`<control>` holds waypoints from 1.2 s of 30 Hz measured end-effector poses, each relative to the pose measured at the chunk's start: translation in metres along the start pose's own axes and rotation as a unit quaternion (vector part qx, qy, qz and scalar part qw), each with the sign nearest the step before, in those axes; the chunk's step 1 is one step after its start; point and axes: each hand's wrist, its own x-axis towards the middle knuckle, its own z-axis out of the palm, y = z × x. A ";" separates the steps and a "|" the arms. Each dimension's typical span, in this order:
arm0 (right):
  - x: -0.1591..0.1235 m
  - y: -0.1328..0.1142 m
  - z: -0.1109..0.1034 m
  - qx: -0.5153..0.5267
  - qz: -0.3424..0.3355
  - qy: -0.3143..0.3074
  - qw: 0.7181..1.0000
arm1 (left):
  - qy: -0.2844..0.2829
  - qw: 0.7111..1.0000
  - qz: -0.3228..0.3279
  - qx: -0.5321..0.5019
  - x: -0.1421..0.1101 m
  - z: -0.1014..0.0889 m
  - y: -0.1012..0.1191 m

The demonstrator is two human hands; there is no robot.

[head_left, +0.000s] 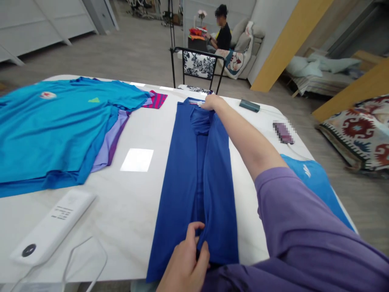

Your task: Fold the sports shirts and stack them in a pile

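A dark blue shirt (179,174) lies lengthwise on the white table, its two sides folded inward so that the edges meet near the middle. Its collar is at the far end. My left hand (190,259) is at the near end, thumb and forefinger pinching the inner edge of the right-hand fold. At the collar, my right hand (212,102) reaches across with fingers closed on the fabric; its fingertips are partly hidden. To the left, a spread turquoise T-shirt (60,134) lies over purple and striped garments.
A white power bank (56,225) with a cable lies at the near left of the table (127,223). On the right are a dark green box-like object (249,106), a phone (283,132) and a folded bright blue garment (316,178). Beyond stands a chair (199,65); a person (223,36) sits farther back.
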 end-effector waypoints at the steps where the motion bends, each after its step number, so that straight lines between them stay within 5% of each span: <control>1: 0.002 -0.019 0.008 -0.029 -0.009 -0.021 0.999 | -0.010 1.000 -0.017 -0.009 -0.004 -0.004 -0.006; 5: 0.007 -0.074 0.037 -0.049 -0.033 -0.114 0.992 | -0.044 0.995 -0.083 -0.016 -0.014 -0.014 -0.022; 9: 0.006 -0.091 0.056 0.049 -0.019 -0.170 0.984 | -0.105 0.991 -0.085 -0.024 -0.015 -0.013 -0.030; 12: -0.003 -0.086 0.059 0.091 -0.056 -0.141 0.984 | -0.055 0.996 -0.060 0.047 -0.018 -0.016 -0.029; 15: -0.041 -0.070 0.051 0.080 -0.112 -0.045 0.989 | -0.022 0.994 -0.038 0.095 -0.029 -0.030 -0.022; 18: -0.128 -0.044 0.033 0.074 -0.184 -0.008 0.980 | 0.021 0.989 -0.033 0.140 -0.045 -0.054 -0.018; 21: -0.258 -0.011 0.017 0.099 -0.239 -0.105 0.960 | 0.079 0.971 -0.010 0.224 -0.059 -0.072 -0.023; 23: -0.353 0.011 0.015 0.127 -0.261 -0.151 0.945 | 0.128 0.953 0.070 0.266 -0.062 -0.076 -0.031; 26: -0.481 0.033 0.035 0.152 -0.266 -0.133 0.943 | 0.156 0.914 0.228 0.298 -0.057 -0.069 -0.044; 28: -0.543 0.040 0.060 0.152 -0.264 -0.103 0.947 | 0.134 0.897 0.275 0.320 -0.050 -0.060 -0.050; 31: -0.598 0.043 0.094 0.142 -0.243 -0.048 0.958 | 0.129 0.892 0.268 0.342 -0.041 -0.050 -0.056; 36: -0.624 0.050 0.117 0.120 -0.185 0.026 0.975 | 0.142 0.873 0.287 0.369 -0.043 -0.044 -0.055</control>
